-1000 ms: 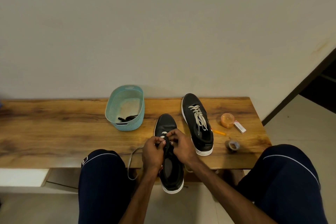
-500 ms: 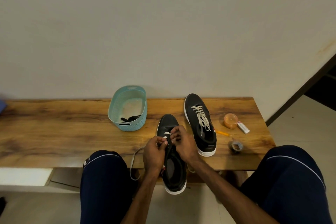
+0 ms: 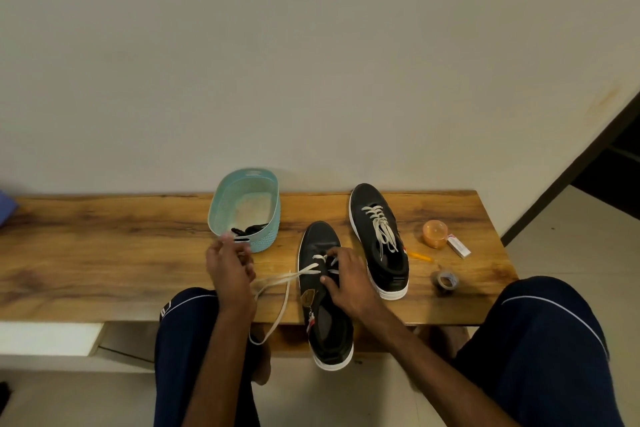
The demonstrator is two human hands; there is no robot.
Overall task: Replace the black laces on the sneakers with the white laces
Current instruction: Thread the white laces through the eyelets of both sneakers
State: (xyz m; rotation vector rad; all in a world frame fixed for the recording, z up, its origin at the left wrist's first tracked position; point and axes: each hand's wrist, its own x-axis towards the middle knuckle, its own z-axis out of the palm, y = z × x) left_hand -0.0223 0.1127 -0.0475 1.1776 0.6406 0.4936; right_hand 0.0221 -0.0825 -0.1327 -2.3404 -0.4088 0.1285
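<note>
Orange tub (image 3: 435, 233), white box (image 3: 458, 246), grey tape roll (image 3: 445, 281) — right end, wooden bench (image 3: 104, 253).

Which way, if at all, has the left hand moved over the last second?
Yes. The left hand has swung left, off the near sneaker and toward the teal basket, drawing the white lace out sideways.

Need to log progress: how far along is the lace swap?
Done: the far sneaker is laced white, and black laces lie in the basket. In hand: the left hand holds the white lace threaded through the near sneaker, which the right hand holds. Left: its upper eyelets.
</note>
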